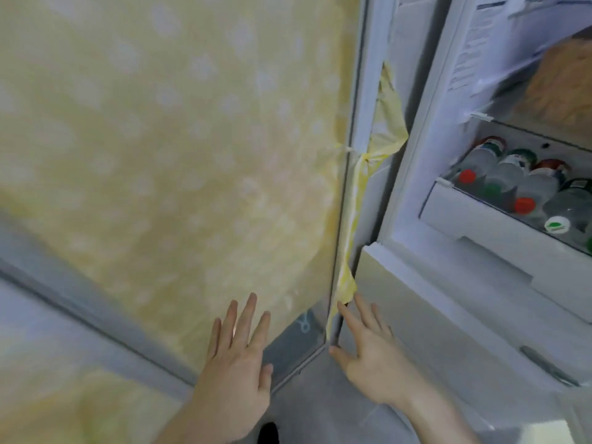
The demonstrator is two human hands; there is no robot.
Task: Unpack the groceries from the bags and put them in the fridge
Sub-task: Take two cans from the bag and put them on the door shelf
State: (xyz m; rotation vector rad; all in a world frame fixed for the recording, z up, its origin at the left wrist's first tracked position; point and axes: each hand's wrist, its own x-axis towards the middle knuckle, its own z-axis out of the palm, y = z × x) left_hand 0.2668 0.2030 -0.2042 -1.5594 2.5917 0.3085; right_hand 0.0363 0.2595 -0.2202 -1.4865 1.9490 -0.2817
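Head view, motion-blurred. Fridge [413, 174] stood open at right; its door [160, 139], swung out to the left, was draped in a yellow cloth cover [198, 193] with pale round dots, soft and slightly wrinkled, tied with a yellow strip [362, 174] at the hinge-side edge.

Left hand [234, 373]: fingers straight and spread, holding nothing, over the lower corner of the door. Right hand [374, 363]: fingers straight and spread, empty, fingertips near the lower end of the cloth strip, beside the closed lower door [448, 331], a smooth, matte white panel. Whether either hand touched a surface could not be told.

Groceries and bags: none in view. Inside, a white plastic bin [480, 229] held clear bottles [525, 187] with red, green and white caps, lying packed together; a tan, fibrous-looking bulk [560, 88] sat on the shelf above, identity unclear.

Judgement: between items, fridge opened and ready. Next move calls for turning to the bags and fetching an item.
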